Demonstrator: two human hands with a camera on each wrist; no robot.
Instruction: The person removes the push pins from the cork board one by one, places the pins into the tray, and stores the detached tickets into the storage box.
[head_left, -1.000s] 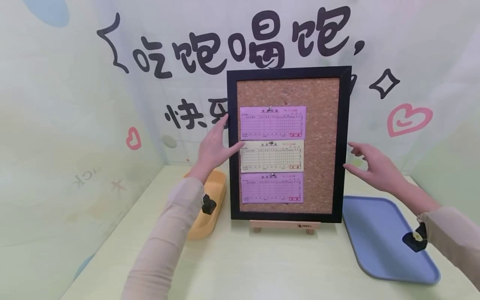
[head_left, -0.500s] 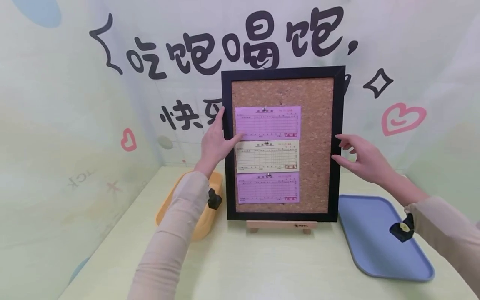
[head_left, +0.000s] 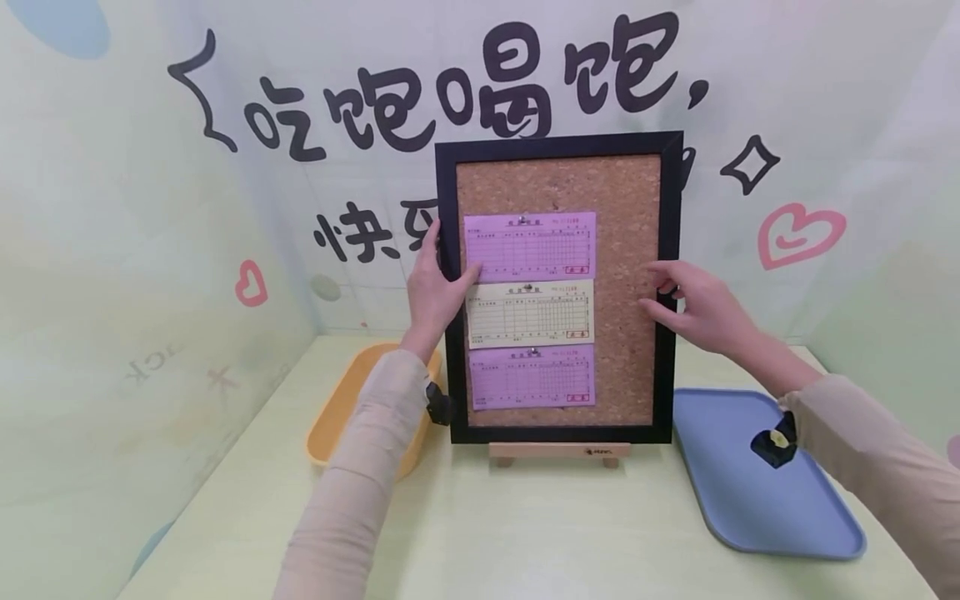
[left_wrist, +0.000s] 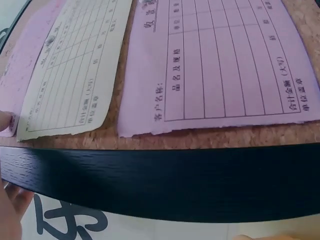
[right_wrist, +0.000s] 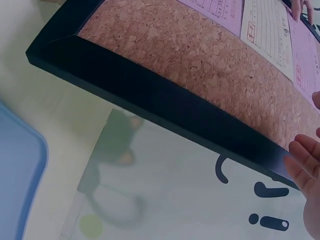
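the cork board (head_left: 624, 358), set in a black frame (head_left: 562, 434), stands upright on a small wooden stand (head_left: 558, 451), between the two hands; three slips are pinned to it in a column nearer its left side, an upper purple slip (head_left: 530, 247), a cream slip (head_left: 530, 315) and a lower purple slip (head_left: 532, 379); the left hand (head_left: 437, 292) grips the left side of the frame, thumb in front at the lower left corner of the upper purple slip, other fingers round the outer edge; the right hand (head_left: 697, 304) is at the right side, thumb and forefinger parted by a narrow gap, holding nothing; whether it touches the frame, i cannot tell; the stand rests on the desk (head_left: 540, 533), with an orange tray (head_left: 318, 450) to its left, partly behind the left sleeve (head_left: 352, 492), and a blue tray (head_left: 757, 492) to its right; behind is a wall with black lettering (head_left: 536, 82).
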